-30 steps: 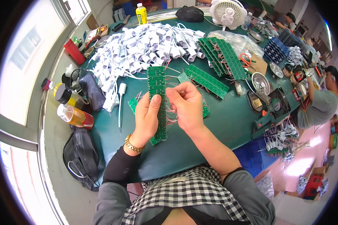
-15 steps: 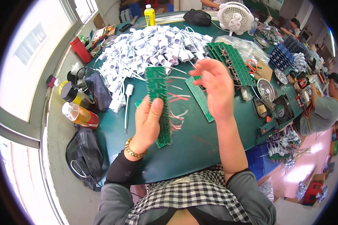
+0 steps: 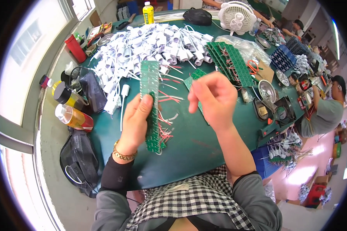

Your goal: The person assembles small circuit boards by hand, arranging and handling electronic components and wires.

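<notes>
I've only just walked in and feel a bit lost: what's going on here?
At a green table, a person's left hand holds a long green circuit board, thumb across its face. Thin red and white wires stick out along its right side. The right hand is raised apart from the board, fingers curled; whether it pinches anything is hard to tell. A heap of white sockets lies beyond, with a group of other green boards to its right.

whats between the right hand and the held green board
In the head view, red and white wires jut from the green board toward the right hand, over green tabletop.
</notes>
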The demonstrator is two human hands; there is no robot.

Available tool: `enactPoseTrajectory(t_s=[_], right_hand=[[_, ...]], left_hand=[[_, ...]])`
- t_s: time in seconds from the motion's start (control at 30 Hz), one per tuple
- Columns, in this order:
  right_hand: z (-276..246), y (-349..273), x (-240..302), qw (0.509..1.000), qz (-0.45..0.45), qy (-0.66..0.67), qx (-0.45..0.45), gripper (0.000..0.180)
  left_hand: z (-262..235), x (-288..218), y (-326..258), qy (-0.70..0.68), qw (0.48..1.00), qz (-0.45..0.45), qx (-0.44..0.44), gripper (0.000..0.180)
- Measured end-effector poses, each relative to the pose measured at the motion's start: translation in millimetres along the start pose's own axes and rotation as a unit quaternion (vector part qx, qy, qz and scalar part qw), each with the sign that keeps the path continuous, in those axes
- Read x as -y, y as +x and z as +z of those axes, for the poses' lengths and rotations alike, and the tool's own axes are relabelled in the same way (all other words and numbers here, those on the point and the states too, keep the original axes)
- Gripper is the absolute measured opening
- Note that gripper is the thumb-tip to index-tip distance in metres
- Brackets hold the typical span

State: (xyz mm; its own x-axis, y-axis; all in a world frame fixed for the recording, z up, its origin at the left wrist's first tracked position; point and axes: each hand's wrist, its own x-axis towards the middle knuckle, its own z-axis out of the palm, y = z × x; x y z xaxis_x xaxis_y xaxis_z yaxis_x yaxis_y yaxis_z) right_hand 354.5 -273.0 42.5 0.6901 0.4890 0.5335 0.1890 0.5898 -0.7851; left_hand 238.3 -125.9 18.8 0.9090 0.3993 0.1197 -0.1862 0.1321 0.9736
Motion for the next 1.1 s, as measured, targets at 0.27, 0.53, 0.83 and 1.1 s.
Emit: enactPoseTrajectory(t_s=[0.27, 0.53, 0.83, 1.1], right_hand=[[-2, 23, 20, 0.979, -0.055, -0.192, 0.034, 0.026], [-13, 6, 18, 0.949, 0.154, -0.227, 0.156, 0.027], [-32, -33, 0, 0.979, 0.174, -0.103, 0.004, 0.012], [-23, -13, -16, 0.984, 0.171, 0.044, 0.011, 0.053]], left_hand=[[2, -12, 1, 0.022, 0.995, 0.025, 0.099, 0.036], [1, -12, 10, 0.347, 0.922, 0.126, 0.112, 0.022], [5, -2, 12, 0.48, 0.866, 0.14, 0.0, 0.03], [7, 0, 8, 0.292, 0.952, 0.086, 0.038, 0.03]])
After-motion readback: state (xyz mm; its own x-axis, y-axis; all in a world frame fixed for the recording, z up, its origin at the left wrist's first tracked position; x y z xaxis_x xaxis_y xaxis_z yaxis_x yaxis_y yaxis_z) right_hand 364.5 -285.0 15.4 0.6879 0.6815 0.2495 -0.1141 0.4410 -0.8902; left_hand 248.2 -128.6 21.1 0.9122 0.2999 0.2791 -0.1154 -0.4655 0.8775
